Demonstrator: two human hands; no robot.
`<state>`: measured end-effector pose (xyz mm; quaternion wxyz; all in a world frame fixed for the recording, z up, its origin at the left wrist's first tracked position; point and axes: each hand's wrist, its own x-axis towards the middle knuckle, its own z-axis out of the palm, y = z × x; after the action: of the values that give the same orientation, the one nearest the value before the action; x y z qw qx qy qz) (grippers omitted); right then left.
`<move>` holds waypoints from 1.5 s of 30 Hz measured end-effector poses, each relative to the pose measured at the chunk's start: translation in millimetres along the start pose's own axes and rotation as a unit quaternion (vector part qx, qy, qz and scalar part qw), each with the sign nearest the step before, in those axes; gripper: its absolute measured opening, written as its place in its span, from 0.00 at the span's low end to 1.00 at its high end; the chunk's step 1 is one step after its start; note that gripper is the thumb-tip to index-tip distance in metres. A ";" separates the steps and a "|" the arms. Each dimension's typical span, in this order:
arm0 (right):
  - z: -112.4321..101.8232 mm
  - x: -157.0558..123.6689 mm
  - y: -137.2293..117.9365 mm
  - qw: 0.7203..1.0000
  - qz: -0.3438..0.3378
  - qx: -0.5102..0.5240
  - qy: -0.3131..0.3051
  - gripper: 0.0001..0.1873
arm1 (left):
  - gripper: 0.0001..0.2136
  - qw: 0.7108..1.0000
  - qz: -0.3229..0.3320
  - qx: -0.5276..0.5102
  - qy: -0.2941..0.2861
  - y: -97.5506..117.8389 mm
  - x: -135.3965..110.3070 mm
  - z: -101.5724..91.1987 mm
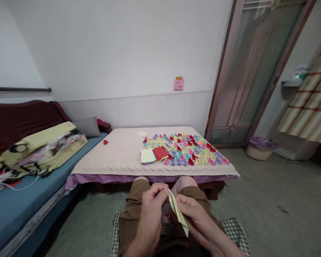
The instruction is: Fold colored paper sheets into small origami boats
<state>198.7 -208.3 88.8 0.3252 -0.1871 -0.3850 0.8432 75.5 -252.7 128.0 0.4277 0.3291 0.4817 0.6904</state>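
Observation:
Both my hands are low in the middle of the view, over my lap. My left hand (152, 205) and my right hand (194, 210) are each pinched on a folded pale yellow paper (178, 213), which runs slanted between them. Ahead of me stands a low table (115, 157) with a cream cloth. On it lie several small folded paper shapes (187, 150) in many colours, set out in rows. In front of them are two stacks of square paper, one topped by a light green sheet (147, 156), the other red (160, 153).
A single red folded piece (105, 142) and a yellow sheet (142, 133) lie apart on the table. A blue-covered bench (13, 207) at the left holds a yellow bag (40, 148) and a grey cushion (88, 126). A basket (259, 148) stands by the glass door (248, 71).

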 end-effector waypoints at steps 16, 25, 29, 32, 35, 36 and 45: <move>-4.9 0.0 -3.9 0.998 -0.020 -0.061 0.012 0.16 | 0.07 0.984 0.062 0.162 -0.032 2.0 2.5 -3.1; -9.7 -1.3 -5.5 0.995 -0.023 -0.092 -0.007 0.15 | 0.04 0.988 0.046 0.145 -0.038 4.4 2.5 -4.0; -10.1 -2.3 -8.0 0.995 -0.021 -0.095 -0.017 0.14 | 0.04 0.990 0.031 0.131 -0.034 5.3 2.1 -3.5; -10.9 -2.9 -8.6 0.995 -0.017 -0.094 -0.024 0.15 | 0.08 0.988 0.029 0.144 -0.038 7.6 0.9 -3.8; -11.4 -3.4 -8.9 0.995 -0.015 -0.093 -0.020 0.15 | 0.11 0.984 0.049 0.167 -0.047 10.6 0.6 -4.9; -11.2 -3.5 -9.1 0.995 -0.016 -0.093 -0.018 0.15 | 0.11 0.983 0.053 0.170 -0.047 11.1 0.8 -5.2; -6.7 -5.5 -19.2 0.990 -0.041 -0.132 0.004 0.16 | 0.05 0.985 0.012 0.144 -0.090 -0.2 3.1 -4.2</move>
<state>214.3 -199.2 99.7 0.3332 -0.2155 -0.4989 0.7705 70.6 -251.5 126.6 0.4090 0.4536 0.5318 0.5867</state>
